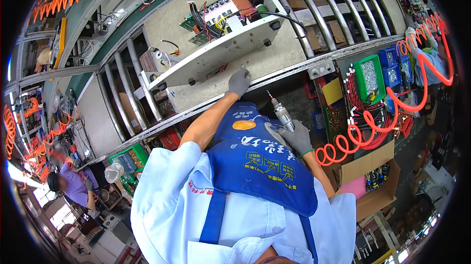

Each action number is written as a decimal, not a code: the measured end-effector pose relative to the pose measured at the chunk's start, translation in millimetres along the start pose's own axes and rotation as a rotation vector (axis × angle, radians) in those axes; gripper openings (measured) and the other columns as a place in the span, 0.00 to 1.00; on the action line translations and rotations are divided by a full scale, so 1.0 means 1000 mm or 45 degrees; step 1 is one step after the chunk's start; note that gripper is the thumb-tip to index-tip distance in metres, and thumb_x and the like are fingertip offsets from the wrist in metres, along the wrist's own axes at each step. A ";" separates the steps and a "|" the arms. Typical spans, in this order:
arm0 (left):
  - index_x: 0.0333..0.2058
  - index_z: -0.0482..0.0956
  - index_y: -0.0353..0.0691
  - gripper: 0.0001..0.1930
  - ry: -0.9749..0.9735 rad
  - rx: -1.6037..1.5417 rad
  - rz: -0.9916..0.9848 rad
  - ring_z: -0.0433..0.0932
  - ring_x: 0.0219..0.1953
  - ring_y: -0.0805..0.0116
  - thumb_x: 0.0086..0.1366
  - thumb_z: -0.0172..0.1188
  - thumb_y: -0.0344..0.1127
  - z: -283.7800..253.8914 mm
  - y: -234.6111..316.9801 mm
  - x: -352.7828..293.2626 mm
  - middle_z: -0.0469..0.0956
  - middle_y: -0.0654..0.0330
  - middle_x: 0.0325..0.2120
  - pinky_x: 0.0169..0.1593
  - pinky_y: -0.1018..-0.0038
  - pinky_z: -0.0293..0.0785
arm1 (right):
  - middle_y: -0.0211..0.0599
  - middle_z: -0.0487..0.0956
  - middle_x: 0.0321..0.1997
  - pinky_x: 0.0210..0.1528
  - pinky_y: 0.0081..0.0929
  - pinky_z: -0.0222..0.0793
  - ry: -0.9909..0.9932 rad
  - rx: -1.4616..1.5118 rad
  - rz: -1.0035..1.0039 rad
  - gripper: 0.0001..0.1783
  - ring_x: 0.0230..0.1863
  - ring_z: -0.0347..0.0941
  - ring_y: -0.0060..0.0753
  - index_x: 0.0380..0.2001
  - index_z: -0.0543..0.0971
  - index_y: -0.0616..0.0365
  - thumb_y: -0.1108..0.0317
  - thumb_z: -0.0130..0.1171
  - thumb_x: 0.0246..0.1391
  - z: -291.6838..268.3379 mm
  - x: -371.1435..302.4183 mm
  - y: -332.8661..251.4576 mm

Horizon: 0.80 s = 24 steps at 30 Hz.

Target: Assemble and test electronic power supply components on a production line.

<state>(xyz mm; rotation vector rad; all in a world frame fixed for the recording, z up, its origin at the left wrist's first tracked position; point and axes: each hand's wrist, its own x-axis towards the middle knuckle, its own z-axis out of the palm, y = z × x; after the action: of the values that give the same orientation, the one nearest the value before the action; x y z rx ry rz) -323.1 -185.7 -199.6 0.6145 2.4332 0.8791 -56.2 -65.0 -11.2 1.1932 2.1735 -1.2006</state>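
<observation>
My left hand [239, 81], in a grey glove, reaches out and its fingertips touch the lower edge of a white metal chassis [216, 53] tipped on its side on the conveyor. Circuit boards and wires [211, 16] show inside the chassis. My right hand [296, 138], also gloved, grips a silver pneumatic screwdriver [282, 114] held close to my blue apron, its bit pointing up toward the chassis but apart from it.
An orange coiled air hose [382, 117] runs from the screwdriver to the right. Green [369, 78] and blue bins [390, 65] of screws sit on the right, beside a cardboard box [373, 175]. Conveyor rollers [314, 9] run past the chassis. Another person [73, 188] works at the lower left.
</observation>
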 end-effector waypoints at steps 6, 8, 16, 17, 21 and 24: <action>0.44 0.77 0.41 0.14 0.215 0.116 -0.309 0.81 0.40 0.43 0.65 0.56 0.42 0.011 0.003 0.014 0.82 0.44 0.34 0.44 0.53 0.74 | 0.53 0.82 0.36 0.44 0.39 0.74 0.057 0.094 0.066 0.26 0.39 0.81 0.48 0.38 0.80 0.63 0.52 0.69 0.43 -0.012 -0.006 0.018; 0.45 0.76 0.41 0.15 0.212 0.122 -0.365 0.81 0.40 0.42 0.65 0.56 0.43 0.011 0.001 0.016 0.82 0.43 0.34 0.44 0.52 0.74 | 0.53 0.82 0.36 0.44 0.40 0.73 0.062 0.149 0.069 0.26 0.39 0.81 0.49 0.38 0.80 0.63 0.51 0.69 0.43 -0.014 -0.008 0.024; 0.40 0.77 0.41 0.12 0.218 0.310 -0.251 0.80 0.40 0.41 0.63 0.56 0.42 0.019 -0.012 0.024 0.82 0.44 0.34 0.43 0.52 0.74 | 0.56 0.82 0.36 0.44 0.43 0.73 0.082 0.136 0.038 0.28 0.40 0.80 0.55 0.37 0.79 0.63 0.47 0.68 0.44 -0.024 -0.016 0.063; 0.39 0.77 0.40 0.12 0.254 0.297 -0.245 0.80 0.40 0.41 0.63 0.56 0.42 0.021 -0.011 0.023 0.82 0.44 0.34 0.43 0.52 0.74 | 0.56 0.82 0.36 0.44 0.44 0.73 0.089 0.147 0.037 0.29 0.40 0.80 0.55 0.37 0.79 0.63 0.47 0.68 0.44 -0.026 -0.018 0.070; 0.34 0.81 0.40 0.11 0.202 0.090 -0.144 0.82 0.37 0.47 0.63 0.57 0.40 0.036 0.020 0.012 0.82 0.46 0.31 0.41 0.57 0.76 | 0.56 0.81 0.36 0.45 0.45 0.73 0.149 0.094 0.038 0.30 0.41 0.79 0.57 0.38 0.79 0.62 0.46 0.68 0.43 -0.034 -0.026 0.089; 0.32 0.84 0.39 0.09 -0.207 -0.414 -0.123 0.84 0.26 0.62 0.61 0.61 0.37 0.076 0.087 -0.004 0.83 0.53 0.26 0.33 0.66 0.78 | 0.58 0.81 0.38 0.45 0.48 0.72 0.135 0.187 0.102 0.30 0.43 0.79 0.59 0.39 0.78 0.61 0.45 0.68 0.43 -0.035 -0.035 0.105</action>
<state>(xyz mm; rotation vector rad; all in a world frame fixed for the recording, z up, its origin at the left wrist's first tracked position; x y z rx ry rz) -255.7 -92.1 -191.0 0.4258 2.0967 1.1077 52.2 -24.6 -21.5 1.4206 2.1198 -1.3094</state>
